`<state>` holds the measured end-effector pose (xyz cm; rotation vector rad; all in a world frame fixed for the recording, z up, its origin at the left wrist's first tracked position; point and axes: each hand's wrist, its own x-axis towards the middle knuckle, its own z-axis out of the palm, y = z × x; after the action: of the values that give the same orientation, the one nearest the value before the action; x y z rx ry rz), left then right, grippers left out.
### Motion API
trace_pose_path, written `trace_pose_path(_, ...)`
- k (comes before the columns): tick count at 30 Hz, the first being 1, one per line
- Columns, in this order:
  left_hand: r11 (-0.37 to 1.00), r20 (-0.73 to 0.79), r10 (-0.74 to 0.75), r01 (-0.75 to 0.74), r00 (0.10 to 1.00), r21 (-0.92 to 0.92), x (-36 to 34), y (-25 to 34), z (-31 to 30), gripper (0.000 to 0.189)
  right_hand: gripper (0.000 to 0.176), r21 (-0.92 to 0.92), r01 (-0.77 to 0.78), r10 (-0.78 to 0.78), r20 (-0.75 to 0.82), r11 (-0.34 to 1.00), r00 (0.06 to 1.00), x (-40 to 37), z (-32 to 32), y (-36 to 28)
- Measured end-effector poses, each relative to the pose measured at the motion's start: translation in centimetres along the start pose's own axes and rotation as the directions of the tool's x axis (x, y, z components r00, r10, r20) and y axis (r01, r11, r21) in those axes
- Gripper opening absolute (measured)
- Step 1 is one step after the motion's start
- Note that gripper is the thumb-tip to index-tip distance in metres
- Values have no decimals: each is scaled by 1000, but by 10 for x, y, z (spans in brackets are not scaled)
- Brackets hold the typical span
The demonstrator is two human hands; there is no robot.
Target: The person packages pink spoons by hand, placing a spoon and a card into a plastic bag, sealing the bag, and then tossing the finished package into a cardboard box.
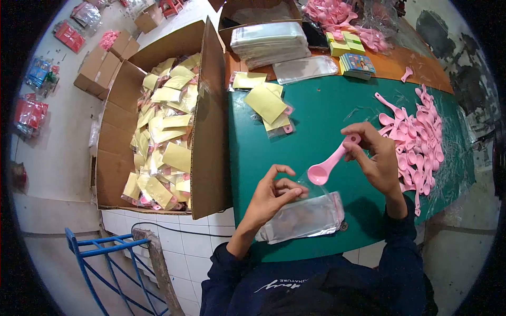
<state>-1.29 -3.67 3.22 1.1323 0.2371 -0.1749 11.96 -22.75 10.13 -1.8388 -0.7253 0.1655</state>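
Bright even light, fisheye edges, dark corners

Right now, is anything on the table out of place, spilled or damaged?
Only small things. One stray spoon lies alone on the orange strip, away from the spoon pile. A few yellow packets lie loose beside the cardboard box. The right hand holds a pink spoon, the left hand a clear bag; nothing looks damaged.

A small packing workshop: a green tabletop (316,110) heaped with loose pink plastic spoons (419,137), stacked clear plastic bags (270,43), and a large brown cardboard box (205,131) full of yellow-carded packets (163,142).
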Motion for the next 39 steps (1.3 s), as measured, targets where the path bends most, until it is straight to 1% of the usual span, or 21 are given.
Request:
trace_pose_path(4, 999, -106, 41, -39, 994, 27, 5, 1, 1, 37, 18, 96, 14, -5, -97, 995, 995, -4, 10, -4)
trace_pose_path(5, 999, -105, 42, -41, 994, 19, 6, 1, 1, 37, 18, 125, 18, -2, -120, 992, 993, -4, 11, -4)
trace_pose_path(8, 999, -101, 45, -47, 994, -19, 9, 0, 4, 36, 18, 39, 33, -31, -28, 999, 999, -3, 10, -2)
trace_pose_path(10, 996, -94, 48, -54, 994, -66, 11, 0, 7, 34, 21, 26, 29, -29, -18, 999, 999, -3, 9, -1)
trace_pose_path(11, 996, -76, 68, -72, 995, -54, 12, 1, 9, 33, 22, 20, 27, -27, -13, 999, 1000, -2, 9, -1)
trace_pose_path(14, 991, 1, 137, -137, 991, 12, 17, 3, 15, 33, 26, 84, -67, 62, 59, 994, 996, -2, 12, -1)
trace_pose_path(17, 964, 130, 200, -219, 971, 153, 21, 5, 18, 30, 29, -54, 98, -92, 98, 994, 991, -3, 12, -1)
trace_pose_path(20, 905, 256, 54, -156, 965, 396, 27, 0, 8, 30, 28, -86, 176, -170, 68, 981, 983, -5, 7, -5)
trace_pose_path(21, 903, 264, 56, -161, 963, 397, 27, 4, 10, 34, 27, -54, 99, -97, 39, 994, 994, -8, 7, -5)
trace_pose_path(24, 965, 252, 112, -166, 961, 205, 26, 21, 15, 32, 33, -147, 384, -340, 256, 912, 905, 0, 2, -1)
trace_pose_path(25, 969, 221, 127, -168, 967, 180, 27, 19, 14, 32, 44, -129, 416, -361, 312, 900, 879, 3, 6, -1)
trace_pose_path(28, 970, 149, 191, -210, 970, 121, 30, 15, 10, 32, 52, 91, 453, -455, 350, 887, 819, 21, 7, 11)
trace_pose_path(29, 965, 139, 224, -240, 965, 110, 30, 15, 9, 32, 53, 109, 420, -432, 314, 901, 845, 39, -2, 16)
trace_pose_path(30, 958, 127, 255, -268, 958, 100, 28, 16, 7, 32, 49, -97, 412, -386, 212, 906, 898, 66, -16, 33)
trace_pose_path(31, 948, 171, 276, -298, 946, 115, 25, 19, 5, 31, 46, -294, 366, -355, 92, 883, 930, 99, -34, 62)
trace_pose_path(32, 935, 216, 297, -329, 930, 130, 21, 23, 2, 31, 37, -515, 305, -376, -36, 801, 926, 139, -58, 107)
trace_pose_path(33, 921, 262, 315, -361, 912, 146, 18, 27, 0, 31, 37, -517, 25, -194, -275, 856, 942, 166, -71, 129)
trace_pose_path(34, 913, 272, 337, -383, 902, 141, 15, 30, -3, 31, 35, -638, -180, -28, -302, 748, 953, 201, -100, 167)
trace_pose_path(36, 891, 285, 387, -435, 877, 129, 10, 33, -7, 31, 36, -811, -332, 73, -340, 482, 938, 222, -118, 200)
trace_pose_path(37, 874, 279, 405, -458, 871, 161, 9, 35, -10, 31, 36, -782, -369, 115, -362, 503, 925, 228, -122, 216)
trace_pose_path(39, 916, 232, 337, -374, 913, 143, 7, 35, -13, 31, 35, -720, -446, 211, -398, 531, 893, 232, -122, 240)
